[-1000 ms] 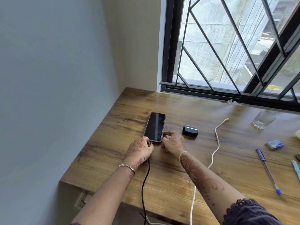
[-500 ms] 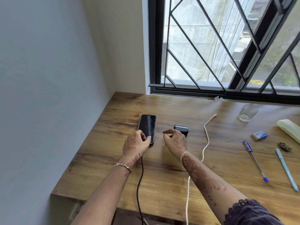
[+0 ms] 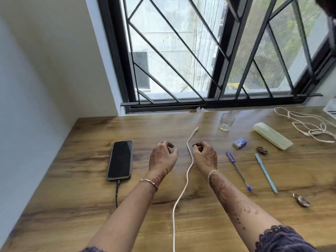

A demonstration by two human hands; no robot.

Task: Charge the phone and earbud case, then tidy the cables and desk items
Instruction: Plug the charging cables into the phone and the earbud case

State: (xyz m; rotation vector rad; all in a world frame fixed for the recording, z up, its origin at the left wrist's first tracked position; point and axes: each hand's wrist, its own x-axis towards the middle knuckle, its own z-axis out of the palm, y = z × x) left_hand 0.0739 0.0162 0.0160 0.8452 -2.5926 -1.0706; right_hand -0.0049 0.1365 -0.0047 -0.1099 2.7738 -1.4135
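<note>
Head view: one phone point(image 3: 120, 160) lies flat, screen dark, on the left of the wooden tabletop point(image 3: 200, 215), with one dark cable point(image 3: 117, 192) plugged into its near end and running toward the near edge. Two hands are up over the middle of the tabletop. The left hand point(image 3: 162, 157) hovers just right of the phone with fingers curled in, and I can't tell whether that grip has anything inside it. The right hand point(image 3: 206, 155) has curled fingertips right beside one white cable point(image 3: 188, 171), though whether they pinch it I can't tell. That cable snakes between the two hands, its plug point(image 3: 196, 129) lying free farther back. Right of the hands there are two pens, a dark blue pen point(image 3: 238, 172) and a light blue pen point(image 3: 265, 172), lying side by side but apart. Behind them: one glass point(image 3: 226, 122), one small blue packet point(image 3: 240, 142), one pale translucent case point(image 3: 272, 135). Two small brown bits, one point(image 3: 261, 149) beyond the pens, one point(image 3: 301, 200) nearer. A tangle of white cords point(image 3: 309, 126) sits far right.
</note>
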